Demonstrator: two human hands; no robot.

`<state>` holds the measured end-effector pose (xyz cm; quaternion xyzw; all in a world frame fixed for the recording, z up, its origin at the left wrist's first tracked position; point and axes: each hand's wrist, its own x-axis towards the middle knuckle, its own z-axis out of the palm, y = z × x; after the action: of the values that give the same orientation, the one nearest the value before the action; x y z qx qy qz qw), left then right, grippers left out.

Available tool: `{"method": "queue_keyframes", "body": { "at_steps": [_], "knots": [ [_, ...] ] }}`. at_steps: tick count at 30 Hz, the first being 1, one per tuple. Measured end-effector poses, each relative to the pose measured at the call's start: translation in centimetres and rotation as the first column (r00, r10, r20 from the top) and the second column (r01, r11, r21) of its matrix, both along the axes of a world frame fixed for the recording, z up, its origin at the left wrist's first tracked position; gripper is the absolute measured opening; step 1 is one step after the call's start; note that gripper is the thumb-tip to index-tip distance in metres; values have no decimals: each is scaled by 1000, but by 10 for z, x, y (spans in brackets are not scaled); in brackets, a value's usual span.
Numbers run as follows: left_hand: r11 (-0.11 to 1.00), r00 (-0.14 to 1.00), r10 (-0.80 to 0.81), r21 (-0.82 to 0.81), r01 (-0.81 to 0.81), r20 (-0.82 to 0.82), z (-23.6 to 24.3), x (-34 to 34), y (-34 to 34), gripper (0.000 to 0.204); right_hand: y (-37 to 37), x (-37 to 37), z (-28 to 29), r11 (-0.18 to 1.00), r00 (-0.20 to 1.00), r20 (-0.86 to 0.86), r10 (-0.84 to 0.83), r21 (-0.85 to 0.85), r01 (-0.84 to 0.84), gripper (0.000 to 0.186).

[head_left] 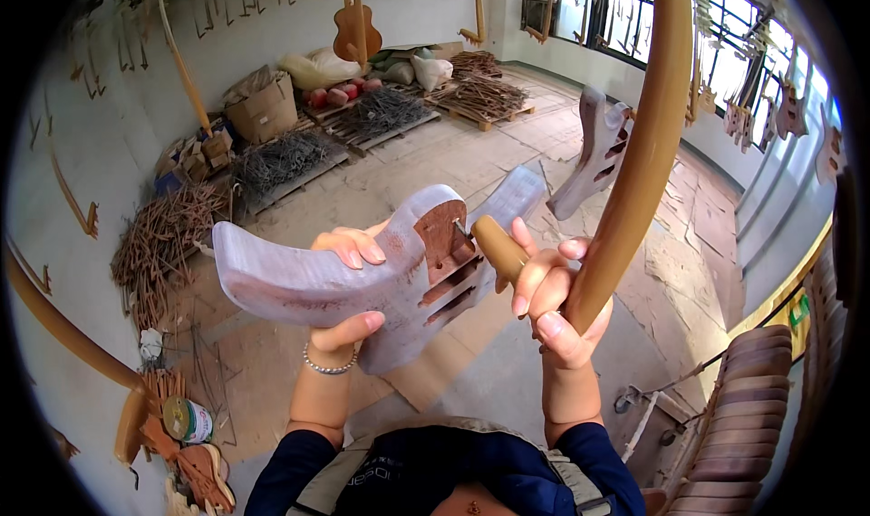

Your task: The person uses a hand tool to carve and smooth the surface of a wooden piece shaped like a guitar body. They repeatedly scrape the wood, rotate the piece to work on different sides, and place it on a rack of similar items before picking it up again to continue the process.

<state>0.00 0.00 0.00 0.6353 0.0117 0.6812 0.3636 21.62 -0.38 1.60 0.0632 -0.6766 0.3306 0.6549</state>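
My left hand [349,285] is closed round an electric guitar body [308,276] coated pale greyish purple, thumb on the near side and fingers over the top. Its reddish wood shows in the cut-out cavities. My right hand [562,298] grips the lower end of a glossy tan pole [630,181], which rises past the top edge. The pole's bent stub [498,249] sticks out toward the body. A thin metal pin [460,229] spans the gap between stub and cavity; whether it is seated in the wood I cannot tell.
Another coated guitar body [594,154] hangs beyond my right hand. A second tan pole [77,326] comes down on the left, near a can [188,420]. Metal hooks lie in piles [172,244] along the wall. A row of stacked bodies [739,416] stands at lower right.
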Motion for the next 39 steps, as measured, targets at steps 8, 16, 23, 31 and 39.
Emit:
{"method": "queue_keyframes", "body": {
  "at_steps": [8, 16, 23, 31, 39],
  "knots": [
    [994, 987, -65, 75, 76, -145, 5, 6, 24, 47, 19, 16, 2, 997, 999, 33, 37, 69, -39, 63],
    [982, 982, 42, -172, -75, -184, 15, 7, 57, 63, 20, 13, -25, 907, 953, 45, -298, -299, 298, 115],
    [958, 958, 236, -126, -258, -162, -15, 41, 84, 47, -76, 43, -173, 482, 781, 279, -559, -657, 580, 51],
    [958, 967, 240, -184, -222, 85, -88, 92, 24, 38, -275, 31, -261, -14, 559, 443, -701, -791, 611, 33],
    [748, 651, -611, -58, 662, -449, -21, 285, -256, 25, -469, 53, -259, -221, 205, 366, -908, -832, 509, 30]
  ]
}}
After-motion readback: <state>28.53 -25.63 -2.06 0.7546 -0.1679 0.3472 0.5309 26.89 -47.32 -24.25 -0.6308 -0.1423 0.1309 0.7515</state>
